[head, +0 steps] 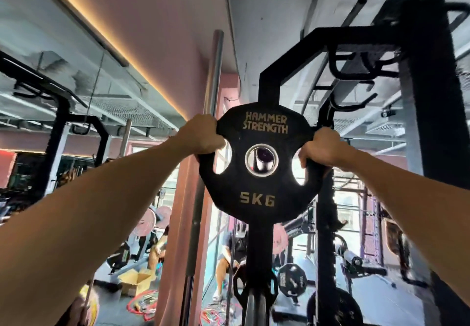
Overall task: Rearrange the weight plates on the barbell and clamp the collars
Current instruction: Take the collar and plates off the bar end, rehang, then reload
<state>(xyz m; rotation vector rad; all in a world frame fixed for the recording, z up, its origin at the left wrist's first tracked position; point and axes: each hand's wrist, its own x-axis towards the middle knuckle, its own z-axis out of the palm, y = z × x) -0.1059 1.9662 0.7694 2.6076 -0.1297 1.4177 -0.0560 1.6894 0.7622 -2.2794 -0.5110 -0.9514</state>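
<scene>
Partly, barbell (262,164) behind plate (259,185).

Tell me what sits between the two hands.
In the head view, the black 5 kg weight plate fills the gap: left hand and right hand grip its side cut-outs, and a metal peg end shows through its centre hole.

plate (256,173): black, "hammer strength 5kg" | upright, raised | centre hole over barbell sleeve (262,162) end

The plate (262,162) hangs between left hand (203,136) and right hand (321,147), rack (427,96) behind.
</scene>
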